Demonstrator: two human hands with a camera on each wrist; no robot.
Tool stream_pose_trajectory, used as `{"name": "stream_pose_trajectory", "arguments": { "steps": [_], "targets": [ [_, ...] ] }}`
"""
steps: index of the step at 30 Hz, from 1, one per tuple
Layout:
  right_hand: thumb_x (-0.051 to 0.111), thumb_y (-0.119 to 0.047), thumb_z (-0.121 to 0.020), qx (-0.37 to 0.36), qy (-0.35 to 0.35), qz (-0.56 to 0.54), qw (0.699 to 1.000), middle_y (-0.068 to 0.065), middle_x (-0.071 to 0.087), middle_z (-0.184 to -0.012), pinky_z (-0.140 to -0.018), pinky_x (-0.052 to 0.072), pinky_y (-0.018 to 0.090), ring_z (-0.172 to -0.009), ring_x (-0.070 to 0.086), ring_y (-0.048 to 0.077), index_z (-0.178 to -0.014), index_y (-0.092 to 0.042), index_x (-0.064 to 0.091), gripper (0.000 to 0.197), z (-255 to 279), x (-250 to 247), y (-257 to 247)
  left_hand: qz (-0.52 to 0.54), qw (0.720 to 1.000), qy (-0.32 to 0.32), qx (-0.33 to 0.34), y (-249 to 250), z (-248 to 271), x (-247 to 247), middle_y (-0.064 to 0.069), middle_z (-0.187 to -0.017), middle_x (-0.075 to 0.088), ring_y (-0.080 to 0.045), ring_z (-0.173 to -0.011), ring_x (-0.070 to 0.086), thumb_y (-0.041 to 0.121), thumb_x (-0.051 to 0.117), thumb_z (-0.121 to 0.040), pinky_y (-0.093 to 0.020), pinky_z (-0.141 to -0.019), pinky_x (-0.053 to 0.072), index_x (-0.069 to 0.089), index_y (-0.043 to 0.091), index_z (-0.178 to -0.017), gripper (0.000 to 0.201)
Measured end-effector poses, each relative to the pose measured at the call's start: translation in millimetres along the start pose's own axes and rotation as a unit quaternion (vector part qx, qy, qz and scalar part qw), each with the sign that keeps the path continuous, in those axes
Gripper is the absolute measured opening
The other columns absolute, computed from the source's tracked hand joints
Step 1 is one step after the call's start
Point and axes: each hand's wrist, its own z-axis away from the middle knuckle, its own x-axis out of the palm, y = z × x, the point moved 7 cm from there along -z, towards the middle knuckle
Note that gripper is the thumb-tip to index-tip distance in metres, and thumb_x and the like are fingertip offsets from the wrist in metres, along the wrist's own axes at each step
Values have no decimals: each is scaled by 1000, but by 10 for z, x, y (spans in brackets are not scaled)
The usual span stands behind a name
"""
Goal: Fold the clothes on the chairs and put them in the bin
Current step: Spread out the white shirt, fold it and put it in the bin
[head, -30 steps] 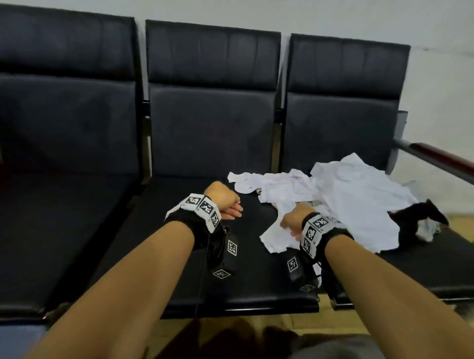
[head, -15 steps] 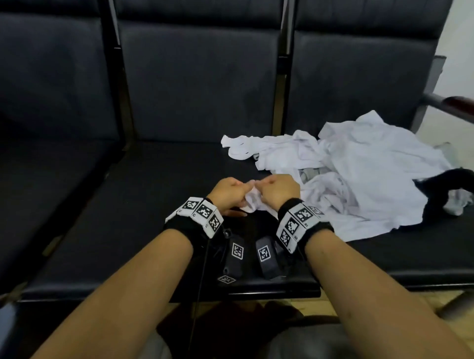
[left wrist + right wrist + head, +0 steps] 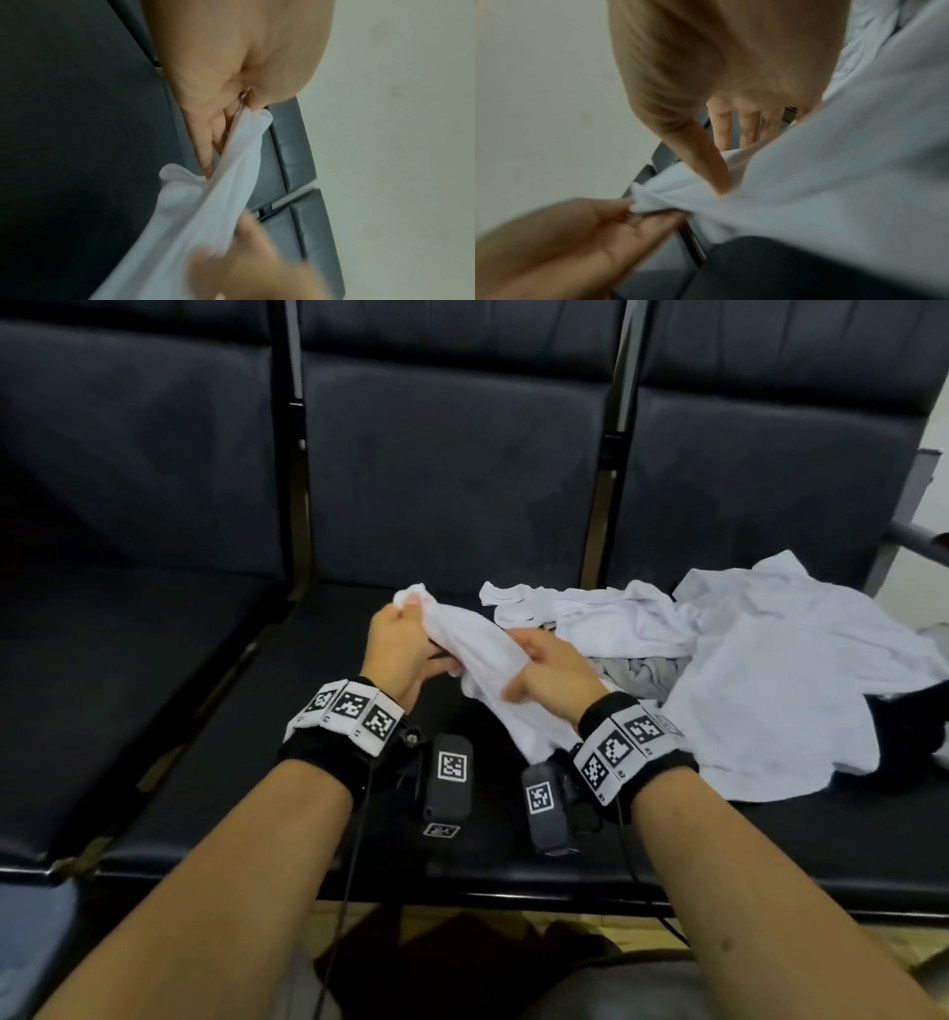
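A waiting area: joined black padded chairs [image 3: 452, 505] along a plain wall [image 3: 398, 101]

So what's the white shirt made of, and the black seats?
The white shirt, pinched by the left hand and gripped by the right hand, looks like thin, soft cloth, maybe cotton: it bunches and wrinkles, matte. The seats look like padded leather or vinyl, hard to say which: smooth, faintly shiny, with stitched panels.

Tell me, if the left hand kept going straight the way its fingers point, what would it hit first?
Probably the backrest of the middle chair. The left hand, gripping a white garment, points up and away over the seat; nothing else seems to lie between, though depth is hard to judge.
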Motion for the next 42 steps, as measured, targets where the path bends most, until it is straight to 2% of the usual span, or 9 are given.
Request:
{"name": "stream_pose_trajectory", "arguments": {
  "steps": [6,11,15,19,23,27,33,38,42],
  "targets": [
    [66,-19,-79,106,-1,275,956,-4,59,-118,-104,38,38,-115,54,23,-124,-31,59,47,-44,83,320,93,990,107,9,252,-55,-649,-16,-98,68,-28,-89,69,21,36,-103,-41,-76,58,53,8,-101,22],
    [55,-36,-88,106,103,267,952,-4,60,-107,-102,31,48,-112,53,25,-107,-36,61,20,-141,0,238,93,954,281,46,276,-203,-1366,-6,-105,64,-22,-97,65,35,36,-103,-40,-86,55,51,13,-116,30],
    [62,-32,-84,124,212,191,950,2,49,-130,-103,29,45,-125,43,28,-123,-33,55,39,-139,-70,193,8,957,291,8,166,-231,-1499,-7,-114,55,-26,-102,59,35,52,-94,-41,-88,50,35,12,-127,43],
    [64,-22,-85,85,235,75,965,-2,61,-93,-76,36,25,-95,59,23,-100,-20,62,16,-170,-59,82,-59,976,210,-2,44,-189,-1319,-12,-106,59,-33,-103,63,25,56,-93,-56,-88,53,44,14,-107,22],
    [54,-17,-84,53,206,32,977,-1,63,-65,-67,43,26,-74,61,22,-68,-16,59,16,-206,78,-4,-109,965,238,-4,17,-173,-1352,-15,-100,63,-31,-90,65,36,55,-94,-45,-76,57,50,6,-101,30],
    [44,-17,-86,27,233,-21,972,0,70,-103,-89,52,36,-95,64,22,-106,-22,67,31,-220,73,-116,-77,952,294,23,122,-142,-1538,-5,-86,59,-24,-82,60,33,58,-94,-36,-77,51,43,20,-77,26],
    [52,-19,-84,18,258,-135,957,-5,49,-142,-101,46,35,-120,55,19,-149,-35,27,72,-243,-45,-69,-68,902,419,81,381,64,-1954,-2,-97,52,-17,-91,51,33,47,-100,-22,-74,37,41,18,-86,21],
    [57,-2,-76,89,213,-124,965,5,58,-117,-90,50,34,-98,62,25,-153,-27,9,95,-266,-30,14,-49,928,351,118,492,116,-1892,5,-81,53,-8,-76,61,32,43,-102,-23,-73,47,40,17,-90,19],
    [62,1,-83,141,88,-139,976,13,61,-97,-80,58,44,-78,63,26,-137,-13,37,61,-243,279,-2,14,978,195,70,519,102,-1547,-15,-87,64,-16,-64,70,23,49,-101,-33,-60,60,43,10,-99,14]
  ]
}}
